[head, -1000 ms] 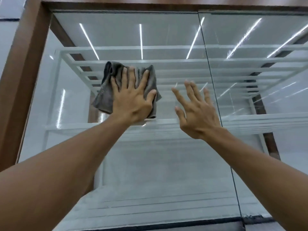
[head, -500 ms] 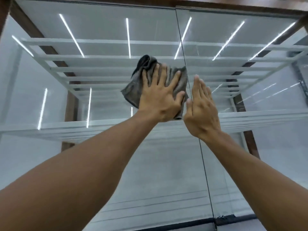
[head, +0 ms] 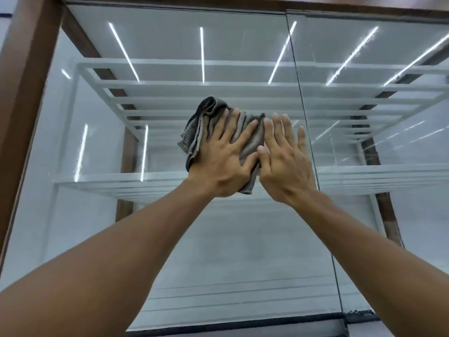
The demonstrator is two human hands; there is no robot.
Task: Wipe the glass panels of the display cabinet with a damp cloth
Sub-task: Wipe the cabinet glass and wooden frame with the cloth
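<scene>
Two hands meet on the left glass panel. Your left hand presses the grey cloth flat against the pane, its fingers straight and spread wide, curled round nothing. Your right hand lies bare on the glass just beside it, fingers straight and close together, thumb touching the cloth's edge. The cloth sits in the panel's upper half, near its right edge, just short of the seam with the right glass panel. White shelves show behind the glass, and a wooden frame borders the panel's left edge.

The step in hand looks like a wiping stroke on the left panel; how much of either pane is already clean cannot be told. The next move calls for steady, flat pressure as you carry the cloth along or down. It also calls for lifting the bare palm, which may smear the glass.
</scene>
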